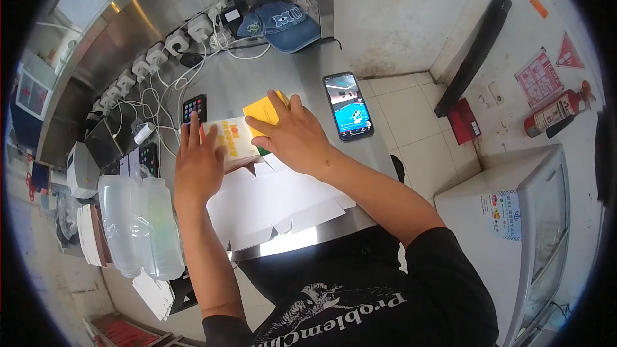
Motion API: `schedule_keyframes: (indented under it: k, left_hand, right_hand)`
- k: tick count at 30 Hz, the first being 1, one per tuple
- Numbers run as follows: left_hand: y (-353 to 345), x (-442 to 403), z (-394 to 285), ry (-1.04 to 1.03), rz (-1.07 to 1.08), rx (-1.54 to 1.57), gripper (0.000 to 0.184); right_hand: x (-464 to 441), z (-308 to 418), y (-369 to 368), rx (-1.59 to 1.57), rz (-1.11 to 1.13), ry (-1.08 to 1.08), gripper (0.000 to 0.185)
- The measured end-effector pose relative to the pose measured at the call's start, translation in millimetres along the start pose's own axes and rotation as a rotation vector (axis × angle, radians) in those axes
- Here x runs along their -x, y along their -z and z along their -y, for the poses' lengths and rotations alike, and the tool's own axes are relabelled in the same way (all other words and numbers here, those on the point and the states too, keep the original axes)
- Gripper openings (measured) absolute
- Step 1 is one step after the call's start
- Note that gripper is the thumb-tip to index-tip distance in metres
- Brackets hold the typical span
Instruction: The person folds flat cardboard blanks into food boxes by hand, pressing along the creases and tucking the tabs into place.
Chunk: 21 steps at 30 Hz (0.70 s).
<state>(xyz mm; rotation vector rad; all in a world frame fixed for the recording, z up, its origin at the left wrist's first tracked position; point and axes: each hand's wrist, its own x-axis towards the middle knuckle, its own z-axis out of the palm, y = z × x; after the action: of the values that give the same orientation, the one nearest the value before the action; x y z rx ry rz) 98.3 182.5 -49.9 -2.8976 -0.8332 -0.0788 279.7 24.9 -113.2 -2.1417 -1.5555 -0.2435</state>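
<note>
A small cardboard box (235, 142) with a white printed face, yellow lettering and a yellow panel is on the steel counter between my hands. My left hand (198, 166) holds its left side, fingers stretched along the edge and thumb on the printed face. Over the yellow panel (260, 114), my right hand (297, 133) grips from above, thumb on the near side. A strip of green shows under the right palm. Closer to my body lies flat white cardboard (276, 199) with cut flaps, partly beneath the box; whether the two are joined I cannot tell.
A phone (348, 106) with a lit screen lies right of my hands; another phone (194, 108) lies behind the box. Clear plastic containers (141, 228) stand at the left. Chargers and white cables (177, 80) line the back, near a blue cap (281, 26). A white freezer (488, 218) stands right.
</note>
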Motion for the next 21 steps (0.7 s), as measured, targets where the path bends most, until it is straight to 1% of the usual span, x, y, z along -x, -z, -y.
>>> schedule_keyframes:
  k: [2,3,4,5,7,8,10,11,13,14,16,17,19,21]
  left_hand:
    - [-30,7,10,0.018,0.036,-0.042,0.056]
    - [-52,7,18,0.066,0.106,0.15,0.058]
    - [-60,5,20,0.113,0.179,0.344,0.06]
    - [-65,5,23,0.11,0.185,0.348,0.06]
    - [-57,4,25,0.139,0.198,0.463,0.073]
    - [-51,1,26,0.146,0.204,0.469,0.073]
    - [-37,-12,30,0.102,0.323,0.327,0.091]
    - [-36,-13,31,0.105,0.329,0.329,0.091]
    - [-30,-15,27,0.035,0.24,0.268,0.094]
    - [-25,-18,23,0.036,0.24,0.27,0.094]
    - [-5,-21,2,0.215,0.308,0.18,0.085]
    - [-11,-16,5,0.221,0.308,0.18,0.085]
    - [-29,-8,14,0.135,0.141,0.174,0.079]
    - [-33,-4,18,0.136,0.12,0.208,0.081]
  right_hand:
    - [0,0,-1,-0.013,0.008,-0.007,0.05]
    - [0,-1,-2,-0.006,-0.007,-0.005,0.05]
    - [1,-2,-2,0.003,-0.019,-0.003,0.05]
    - [1,-3,-2,0.004,-0.013,-0.008,0.05]
    - [1,-3,0,-0.047,0.003,-0.024,0.051]
    - [0,-3,0,-0.048,0.013,-0.021,0.051]
    - [0,-3,0,-0.037,0.018,-0.052,0.052]
    - [-1,-2,0,-0.04,0.024,-0.052,0.052]
    - [-2,-2,2,-0.032,0.041,-0.051,0.052]
    - [-3,-1,4,-0.032,0.043,-0.049,0.052]
    - [-4,-1,8,-0.041,0.123,-0.064,0.054]
    - [-4,-1,8,-0.044,0.126,-0.059,0.054]
    - [-2,-1,5,-0.047,0.103,-0.057,0.054]
    - [0,0,4,-0.038,0.08,-0.056,0.054]
